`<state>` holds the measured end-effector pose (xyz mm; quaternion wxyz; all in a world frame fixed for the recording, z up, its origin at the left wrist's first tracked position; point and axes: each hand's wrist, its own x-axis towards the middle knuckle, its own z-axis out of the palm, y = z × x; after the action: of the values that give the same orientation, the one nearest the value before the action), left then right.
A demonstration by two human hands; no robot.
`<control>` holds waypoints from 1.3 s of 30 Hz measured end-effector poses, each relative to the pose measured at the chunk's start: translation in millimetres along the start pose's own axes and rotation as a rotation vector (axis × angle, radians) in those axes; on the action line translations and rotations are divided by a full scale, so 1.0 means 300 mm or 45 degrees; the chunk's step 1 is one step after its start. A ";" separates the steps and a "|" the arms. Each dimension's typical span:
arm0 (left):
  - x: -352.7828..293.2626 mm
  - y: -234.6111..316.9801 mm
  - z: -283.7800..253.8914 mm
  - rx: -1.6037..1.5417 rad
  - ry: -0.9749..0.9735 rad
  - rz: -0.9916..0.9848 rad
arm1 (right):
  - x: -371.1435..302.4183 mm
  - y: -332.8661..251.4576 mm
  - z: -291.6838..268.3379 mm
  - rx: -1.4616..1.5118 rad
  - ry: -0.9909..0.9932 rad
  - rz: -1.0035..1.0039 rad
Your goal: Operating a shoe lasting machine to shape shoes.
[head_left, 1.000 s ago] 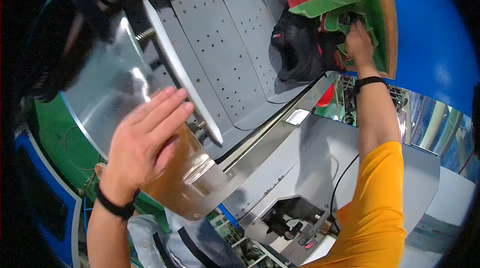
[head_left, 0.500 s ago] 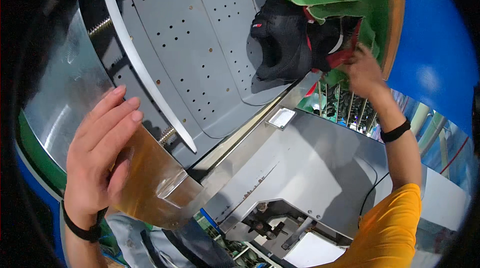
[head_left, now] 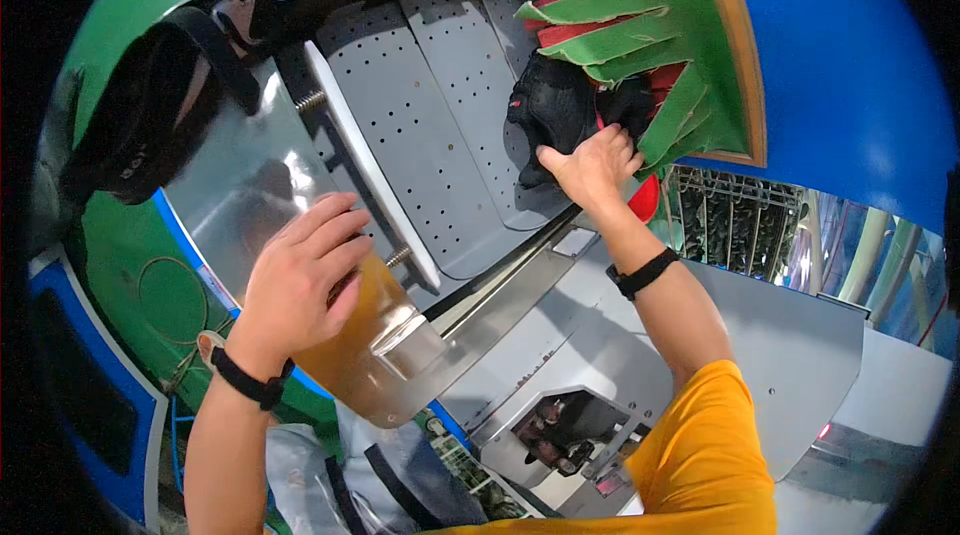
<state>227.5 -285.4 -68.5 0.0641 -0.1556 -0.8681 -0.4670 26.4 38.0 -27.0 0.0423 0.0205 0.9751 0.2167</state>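
A black shoe (head_left: 552,95) lies on the grey perforated slats (head_left: 400,125), beside the green and red cloth flaps (head_left: 600,10). My right hand (head_left: 598,167) is on its near side, thumb and fingers gripping the black material. A second dark shape lies against it, partly hidden by the flaps and my fingers. My left hand (head_left: 305,275) is over the bent shiny metal plate (head_left: 375,355), fingers stretched out and nothing visible in them. Whether it touches the plate I cannot tell.
A white bar (head_left: 370,165) on springs runs along the slats' left side. Black shoes (head_left: 150,105) stand at upper left by the metal sheet. A metal housing (head_left: 700,305) with an opening showing mechanical parts is at front right. Beyond it stands a rack (head_left: 735,225) of dark items.
My right hand has moved left, from the flaps onto the black shoe. The view has shifted, bringing the black shoes at upper left into sight. My left hand still has its fingers extended.
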 end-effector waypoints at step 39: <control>-1.852 0.903 -0.436 -0.003 1.110 -2.038 | -0.414 -0.243 -0.751 1.103 -0.288 -1.037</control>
<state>836.7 -371.2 75.7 0.0430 0.6837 -0.6151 -0.3904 127.9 -130.0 154.4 0.2131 -0.3163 0.8935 -0.2371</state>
